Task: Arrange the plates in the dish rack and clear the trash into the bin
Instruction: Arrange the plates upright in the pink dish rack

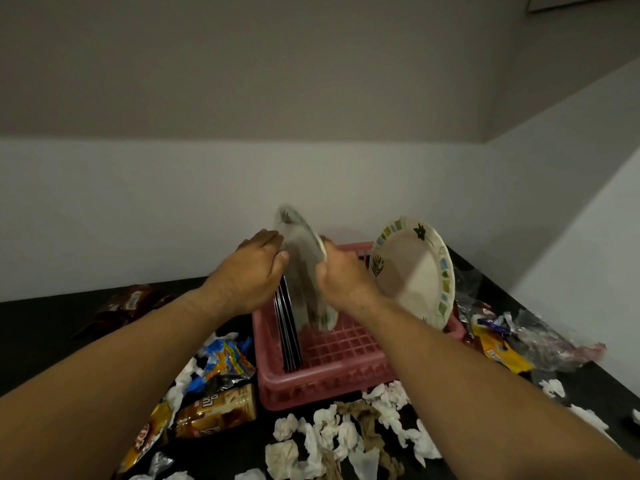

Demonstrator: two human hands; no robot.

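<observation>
Slotting a blurred pale round plate (304, 271) upright into the pink plastic lattice dish rack (332, 372) on the black bench (34, 341).
The rack already holds a white leaf-patterned plate (412, 271) leaning at its far right end and a row of thin dark plates (289, 327) standing at its left. The held plate hovers just beside that row, so the next move probably calls for lowering it squarely without knocking them. The left hand (249, 275) lays fairly straight, close-set fingers against its back; the right hand (341, 275) curls its fingers round the near rim. Crumpled white tissues (329, 434), bright foil snack wrappers (225, 358) and clear plastic film (550, 337) crowd the rack on all near sides; no bin is in view.
</observation>
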